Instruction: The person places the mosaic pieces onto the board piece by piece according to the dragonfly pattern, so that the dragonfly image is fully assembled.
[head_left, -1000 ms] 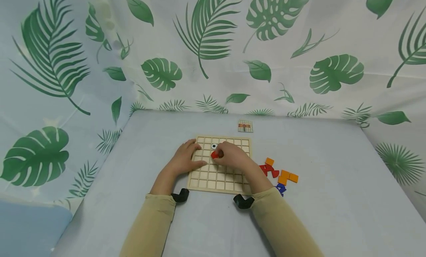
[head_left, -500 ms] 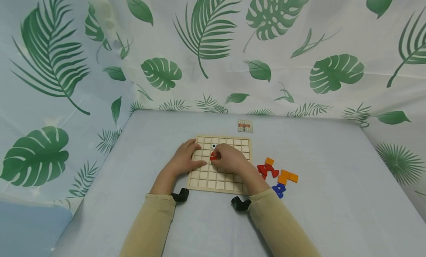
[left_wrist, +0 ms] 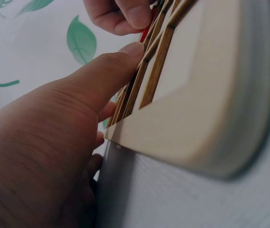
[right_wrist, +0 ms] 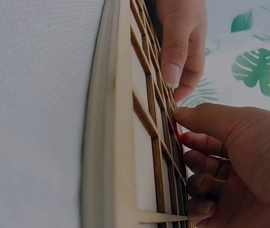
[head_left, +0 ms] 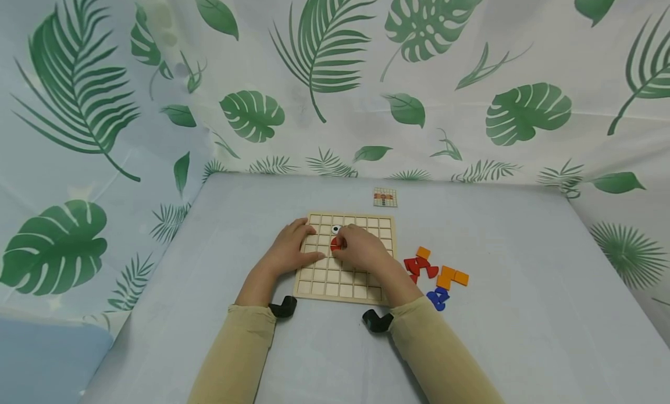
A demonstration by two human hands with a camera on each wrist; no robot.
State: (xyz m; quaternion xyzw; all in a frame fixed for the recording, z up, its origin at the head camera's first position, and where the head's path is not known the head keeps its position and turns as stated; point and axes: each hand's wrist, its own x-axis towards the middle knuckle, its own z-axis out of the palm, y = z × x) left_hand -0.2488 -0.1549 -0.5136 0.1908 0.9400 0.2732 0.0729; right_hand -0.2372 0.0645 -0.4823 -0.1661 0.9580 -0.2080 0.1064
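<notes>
A square wooden grid board lies on the cloth in front of me in the head view. My left hand rests on its left side, thumb and fingers stretched over the frame onto the squares. The right hand pinches a small red piece low over the upper middle squares; its fingers hide part of the piece. Just above that sits a white round piece with a black dot, like an eye. In the right wrist view, a sliver of the red piece shows against the grid by the thumb and forefinger.
Right of the board lie several loose red pieces, orange squares and blue pieces. A small square pattern card lies behind the board. Leaf-printed cloth hangs behind and at the sides.
Over the last second the right hand has shifted slightly, turning the red piece down toward its square. More of the red and blue pieces shows beside the right forearm. The left hand has stayed put.
</notes>
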